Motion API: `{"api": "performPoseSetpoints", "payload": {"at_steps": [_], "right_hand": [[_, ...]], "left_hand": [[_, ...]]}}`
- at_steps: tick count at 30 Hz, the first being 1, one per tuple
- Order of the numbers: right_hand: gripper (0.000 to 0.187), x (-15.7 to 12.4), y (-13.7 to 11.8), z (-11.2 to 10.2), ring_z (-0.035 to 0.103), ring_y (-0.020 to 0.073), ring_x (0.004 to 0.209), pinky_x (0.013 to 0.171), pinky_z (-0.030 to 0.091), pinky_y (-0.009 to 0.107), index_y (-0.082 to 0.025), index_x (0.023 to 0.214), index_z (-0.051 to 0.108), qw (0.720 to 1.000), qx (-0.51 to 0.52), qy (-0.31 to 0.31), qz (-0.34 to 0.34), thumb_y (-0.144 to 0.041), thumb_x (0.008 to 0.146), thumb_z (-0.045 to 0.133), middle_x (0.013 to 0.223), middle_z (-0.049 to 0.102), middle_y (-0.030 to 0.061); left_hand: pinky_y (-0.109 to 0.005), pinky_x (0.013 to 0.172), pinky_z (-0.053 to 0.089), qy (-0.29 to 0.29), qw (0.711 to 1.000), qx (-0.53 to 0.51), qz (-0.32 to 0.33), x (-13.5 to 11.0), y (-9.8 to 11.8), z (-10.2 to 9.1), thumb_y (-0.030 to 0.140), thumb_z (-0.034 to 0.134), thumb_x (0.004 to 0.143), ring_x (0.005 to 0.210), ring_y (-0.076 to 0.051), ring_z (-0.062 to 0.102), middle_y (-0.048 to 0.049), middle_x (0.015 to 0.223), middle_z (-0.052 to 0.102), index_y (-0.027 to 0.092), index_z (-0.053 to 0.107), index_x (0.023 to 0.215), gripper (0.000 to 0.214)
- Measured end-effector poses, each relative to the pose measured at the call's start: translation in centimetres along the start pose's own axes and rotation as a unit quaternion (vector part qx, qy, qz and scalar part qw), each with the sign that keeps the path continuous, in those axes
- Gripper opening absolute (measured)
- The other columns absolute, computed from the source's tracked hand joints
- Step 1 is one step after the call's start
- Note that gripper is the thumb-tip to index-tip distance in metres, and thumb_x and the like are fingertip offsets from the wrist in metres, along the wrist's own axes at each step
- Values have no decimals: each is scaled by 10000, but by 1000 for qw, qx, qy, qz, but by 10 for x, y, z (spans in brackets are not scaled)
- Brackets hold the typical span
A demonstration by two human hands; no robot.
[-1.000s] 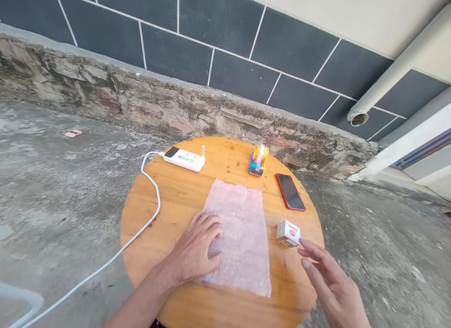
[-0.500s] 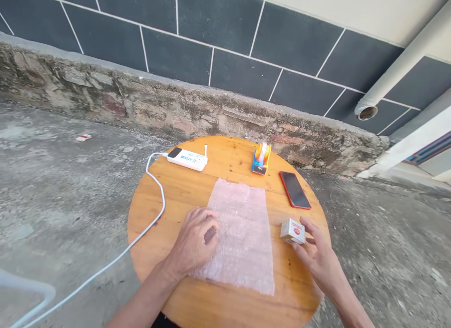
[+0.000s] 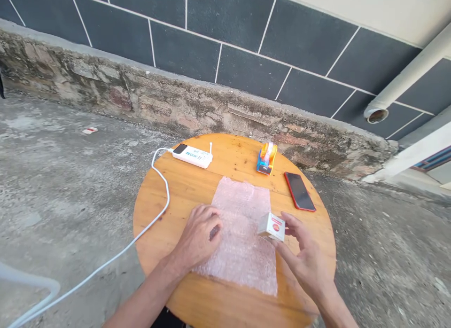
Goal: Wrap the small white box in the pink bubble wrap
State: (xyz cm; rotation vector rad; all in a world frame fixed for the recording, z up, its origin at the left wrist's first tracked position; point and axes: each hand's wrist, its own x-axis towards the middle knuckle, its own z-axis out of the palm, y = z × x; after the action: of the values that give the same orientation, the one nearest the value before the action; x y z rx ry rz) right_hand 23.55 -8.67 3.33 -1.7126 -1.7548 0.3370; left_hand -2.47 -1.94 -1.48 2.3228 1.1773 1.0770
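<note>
A sheet of pinkish bubble wrap (image 3: 243, 243) lies flat on the round wooden table (image 3: 172, 276). My left hand (image 3: 202, 234) rests at the sheet's left edge, fingers curled, with a gap between thumb and fingertips and nothing visible in it. Over the right edge of the wrap, my right hand (image 3: 303, 250) grips a small white box (image 3: 273, 227) with a red print on its face. Thumb and fingers pinch the box from its right side, and it is slightly tilted.
A tape dispenser (image 3: 267, 159) stands at the table's far side. Right of it lies a red-edged phone (image 3: 299, 191). At the back left sits a white power bank-like device (image 3: 192, 156) with a white cable (image 3: 141, 235) running off the table. A stone-based wall (image 3: 197, 102) stands behind.
My right hand has carried the white box leftward from the bare wood to over the bubble wrap's right edge. My left hand has hardly moved; the view has shifted slightly.
</note>
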Motion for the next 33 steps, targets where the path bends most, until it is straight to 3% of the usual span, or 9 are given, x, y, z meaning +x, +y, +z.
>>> {"api": "performPoseSetpoints", "payload": {"at_steps": [4, 8, 17, 33], "right_hand": [[484, 9, -23, 32, 605, 209, 948, 862, 505, 387, -238, 1281, 443, 998, 38, -25, -36, -249, 817, 580, 1210, 588, 77], [471, 15, -31, 47, 617, 197, 925, 841, 516, 353, -238, 1265, 456, 997, 52, -42, -44, -221, 812, 583, 1191, 595, 64], [469, 18, -36, 52, 623, 197, 966, 852, 519, 333, -216, 1255, 463, 994, 49, -58, -74, -185, 801, 574, 1197, 598, 70], [484, 16, -33, 54, 600, 241, 1042, 914, 485, 406, -228, 1254, 461, 995, 26, -78, -58, -179, 782, 560, 1218, 586, 72]], "left_hand": [[-384, 895, 378, 3, 1000, -1, -3, 0, 1, -1, 30, 541, 684, 976, -206, 508, -26, 970, 585, 195, 572, 730, 174], [-391, 896, 380, -3, 1000, -2, -12, 1, 2, -3, 50, 548, 702, 985, -211, 505, -31, 985, 586, 198, 582, 736, 155], [-389, 882, 387, -8, 1000, -4, -23, 1, 3, -4, 30, 544, 672, 971, -213, 496, -33, 984, 585, 196, 588, 733, 182], [-406, 897, 389, -8, 1000, 0, -18, 2, 4, -5, 26, 538, 659, 986, -223, 501, -34, 984, 587, 207, 580, 727, 198]]}}
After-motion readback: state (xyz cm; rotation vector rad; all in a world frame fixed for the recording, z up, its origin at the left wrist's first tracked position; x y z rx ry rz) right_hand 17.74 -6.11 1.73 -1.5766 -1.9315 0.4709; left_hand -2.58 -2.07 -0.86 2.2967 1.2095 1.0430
